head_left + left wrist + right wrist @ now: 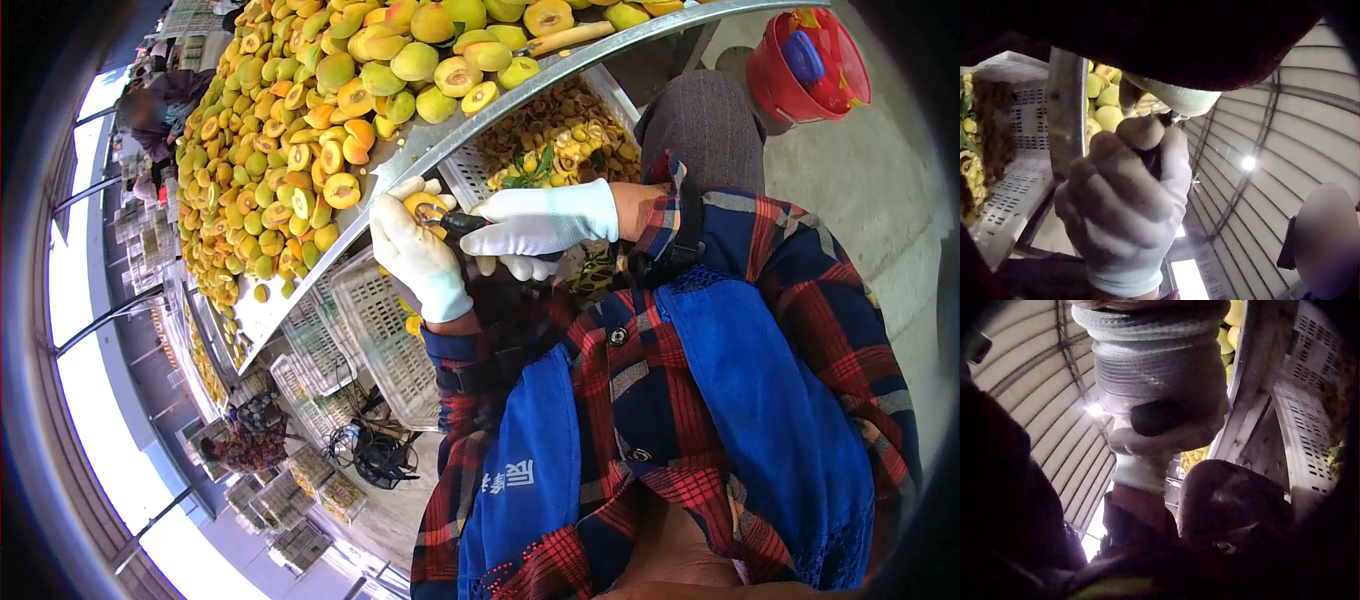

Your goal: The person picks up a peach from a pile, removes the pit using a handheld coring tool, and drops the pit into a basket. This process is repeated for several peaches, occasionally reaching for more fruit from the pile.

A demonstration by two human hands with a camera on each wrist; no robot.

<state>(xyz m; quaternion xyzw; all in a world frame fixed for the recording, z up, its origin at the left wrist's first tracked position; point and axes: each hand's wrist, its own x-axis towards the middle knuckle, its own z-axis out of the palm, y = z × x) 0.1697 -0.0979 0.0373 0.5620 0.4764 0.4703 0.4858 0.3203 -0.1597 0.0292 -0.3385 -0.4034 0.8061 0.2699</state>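
Both hands wear white gloves and meet over the metal table's edge. My left hand [415, 250] holds a cut yellow peach [428, 203], its fingers wrapped around the side and its open face towards the other hand. My right hand [545, 220] grips a black-handled pitting spoon [460, 224], whose curved metal tip sits at the middle of the peach. In the left wrist view, the right hand [1129, 194] is curled around the dark handle. The handle's black end [1157, 419] pokes out of the right fist in the right wrist view.
Whole and halved peaches [260, 200] are heaped on the table [440, 140], with a wooden-handled tool [570, 37] at its edge. Below stands a white crate [465, 175] of pits and scraps. More crates [385, 330], cables [375, 455] and a red bucket [790, 95] stand around.
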